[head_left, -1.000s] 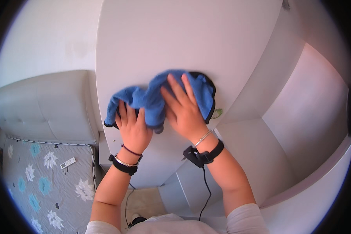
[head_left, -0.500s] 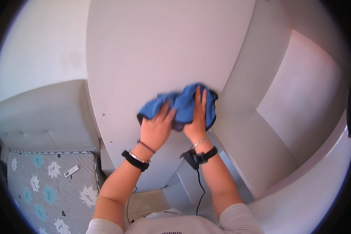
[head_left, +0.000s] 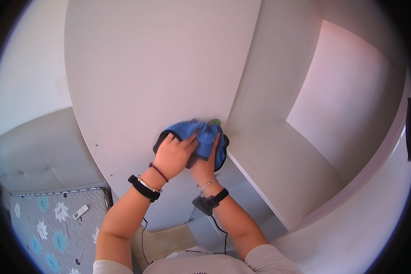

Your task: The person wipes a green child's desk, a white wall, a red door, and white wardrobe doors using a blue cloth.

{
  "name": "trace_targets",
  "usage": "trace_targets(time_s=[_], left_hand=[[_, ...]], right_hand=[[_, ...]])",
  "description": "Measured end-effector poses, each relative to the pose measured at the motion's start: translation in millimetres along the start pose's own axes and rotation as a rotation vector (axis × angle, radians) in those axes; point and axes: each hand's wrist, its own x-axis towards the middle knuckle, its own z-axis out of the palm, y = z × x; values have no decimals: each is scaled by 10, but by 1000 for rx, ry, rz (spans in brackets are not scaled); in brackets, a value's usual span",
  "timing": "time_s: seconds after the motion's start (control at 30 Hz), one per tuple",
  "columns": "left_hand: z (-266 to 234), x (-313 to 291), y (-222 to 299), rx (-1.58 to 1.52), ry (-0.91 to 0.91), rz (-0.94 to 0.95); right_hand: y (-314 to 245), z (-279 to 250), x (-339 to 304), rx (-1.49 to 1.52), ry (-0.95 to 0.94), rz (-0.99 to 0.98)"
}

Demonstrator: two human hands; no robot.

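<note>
A blue cloth [head_left: 207,134] with a black border lies bunched against a pale upright panel [head_left: 155,68], close to the panel's right edge. My left hand [head_left: 172,156] grips the cloth's left part, fingers bent into the folds. On the right side, my right hand [head_left: 202,170] is closed around the cloth; one finger runs up along it and the others are partly hidden by fabric. A small green round patch [head_left: 214,122] shows just above the cloth; what it is I cannot make out.
Right of the panel are open shelf compartments with a pale shelf board [head_left: 290,160]. At lower left stand a grey padded headboard [head_left: 36,155] and a flowered mattress [head_left: 73,228] with a white remote control [head_left: 81,212] on it. A black cable [head_left: 220,227] hangs from my right wrist strap.
Both hands and the cloth have moved down and slightly left in the picture, and the cloth is bunched more tightly. The view has shifted, and the green patch now shows.
</note>
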Motion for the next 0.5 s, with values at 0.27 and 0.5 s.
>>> trace_targets(time_s=[0.27,0.5], left_hand=[[-247,787,-85,-70,184,82],[61,134,-18,-113,-114,253]], right_hand=[[-219,-203,648,790,13,94],[119,214,-358,883,88,276]])
